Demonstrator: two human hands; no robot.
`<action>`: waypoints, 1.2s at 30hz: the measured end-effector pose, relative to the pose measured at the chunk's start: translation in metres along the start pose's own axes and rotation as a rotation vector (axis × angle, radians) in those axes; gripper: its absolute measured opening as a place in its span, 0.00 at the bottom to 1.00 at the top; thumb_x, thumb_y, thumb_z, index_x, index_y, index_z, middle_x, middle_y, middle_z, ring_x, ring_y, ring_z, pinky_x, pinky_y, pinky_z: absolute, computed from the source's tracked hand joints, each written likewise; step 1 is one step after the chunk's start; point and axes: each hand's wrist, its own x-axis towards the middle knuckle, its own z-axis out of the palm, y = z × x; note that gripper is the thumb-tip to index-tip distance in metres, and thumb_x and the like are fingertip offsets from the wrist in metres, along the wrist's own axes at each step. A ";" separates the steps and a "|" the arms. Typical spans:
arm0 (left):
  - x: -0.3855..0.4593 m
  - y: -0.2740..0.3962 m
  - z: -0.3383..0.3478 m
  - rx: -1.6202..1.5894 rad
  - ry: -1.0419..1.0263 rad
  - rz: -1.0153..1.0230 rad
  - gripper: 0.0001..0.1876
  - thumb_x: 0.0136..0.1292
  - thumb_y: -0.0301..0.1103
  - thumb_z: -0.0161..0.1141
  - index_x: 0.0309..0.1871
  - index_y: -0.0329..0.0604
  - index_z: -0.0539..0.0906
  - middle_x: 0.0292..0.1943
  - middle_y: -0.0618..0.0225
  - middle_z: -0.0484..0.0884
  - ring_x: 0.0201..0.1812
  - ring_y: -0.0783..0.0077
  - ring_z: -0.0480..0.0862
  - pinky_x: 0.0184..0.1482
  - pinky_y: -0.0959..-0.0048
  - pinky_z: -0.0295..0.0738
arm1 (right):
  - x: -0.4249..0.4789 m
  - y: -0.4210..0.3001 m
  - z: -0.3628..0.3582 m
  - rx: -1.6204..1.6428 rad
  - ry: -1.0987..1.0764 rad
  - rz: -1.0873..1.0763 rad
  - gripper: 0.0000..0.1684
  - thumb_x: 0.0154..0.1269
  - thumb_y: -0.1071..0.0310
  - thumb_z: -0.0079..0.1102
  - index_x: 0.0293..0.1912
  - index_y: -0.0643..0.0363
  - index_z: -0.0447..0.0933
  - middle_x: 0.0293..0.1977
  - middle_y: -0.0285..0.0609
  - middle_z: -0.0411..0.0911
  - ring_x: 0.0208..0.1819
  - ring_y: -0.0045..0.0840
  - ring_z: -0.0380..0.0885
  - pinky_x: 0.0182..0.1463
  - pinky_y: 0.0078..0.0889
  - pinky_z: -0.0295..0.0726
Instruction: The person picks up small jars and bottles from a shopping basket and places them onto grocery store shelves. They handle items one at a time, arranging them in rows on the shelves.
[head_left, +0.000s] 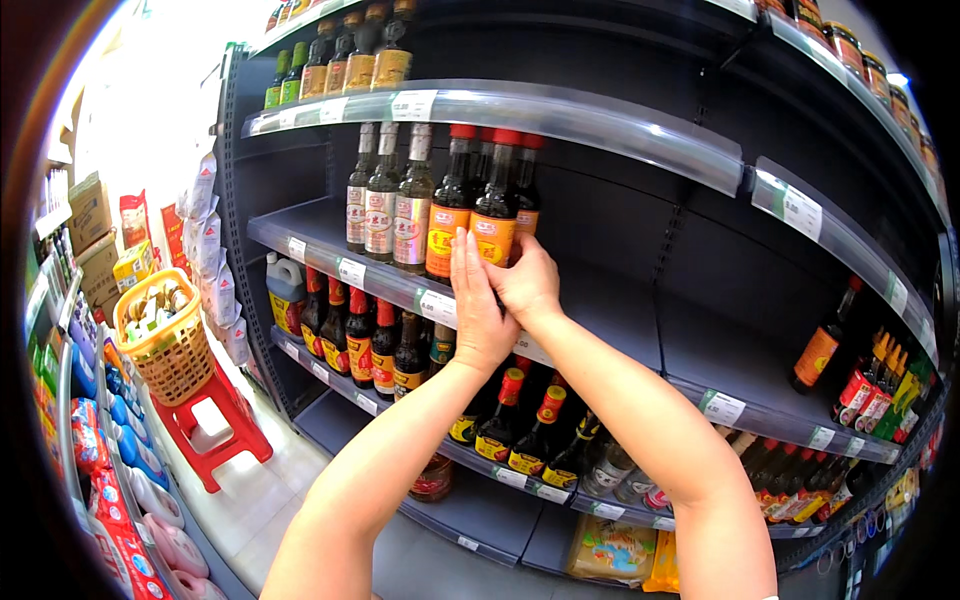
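Note:
A dark glass condiment bottle (495, 202) with a red cap and orange-yellow label stands at the front of the middle shelf (607, 300). My left hand (480, 307) lies along its lower left side, fingers straight and held together. Around its lower right side curls my right hand (532, 281), with the fingertips hidden behind the glass. Both hands meet at the wrists' inner side, hiding the bottle's base. A matching bottle (450, 202) stands just left, and more red-capped ones (529, 180) are partly hidden behind. Clear bottles with silver labels (380, 195) line up farther left.
Transparent price-tag rails (487, 105) edge the shelves above and below. Dark sauce bottles (360, 337) crowd the lower shelf. At left, a yellow basket (169, 367) of goods rests on a red plastic stool (240, 442). One orange-labelled bottle (821, 345) stands far right.

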 end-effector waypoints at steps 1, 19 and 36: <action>0.002 0.004 0.002 -0.014 -0.003 0.011 0.48 0.57 0.37 0.65 0.74 0.29 0.47 0.74 0.41 0.49 0.75 0.41 0.48 0.75 0.52 0.42 | -0.001 -0.001 -0.004 -0.019 0.029 -0.002 0.33 0.47 0.44 0.72 0.47 0.57 0.78 0.41 0.49 0.84 0.45 0.42 0.83 0.48 0.42 0.81; -0.050 0.287 0.119 -0.656 -0.558 0.041 0.42 0.57 0.26 0.64 0.72 0.30 0.54 0.70 0.44 0.58 0.73 0.49 0.59 0.73 0.62 0.52 | -0.137 0.083 -0.380 -0.171 0.624 -0.064 0.30 0.56 0.70 0.66 0.57 0.60 0.67 0.52 0.46 0.74 0.54 0.33 0.74 0.56 0.36 0.74; -0.054 0.363 0.174 -0.742 -0.873 0.092 0.41 0.58 0.28 0.62 0.74 0.36 0.53 0.71 0.43 0.60 0.72 0.47 0.61 0.71 0.63 0.58 | -0.091 0.152 -0.474 -0.353 0.530 0.149 0.43 0.51 0.58 0.72 0.62 0.63 0.62 0.49 0.59 0.78 0.51 0.51 0.79 0.53 0.44 0.77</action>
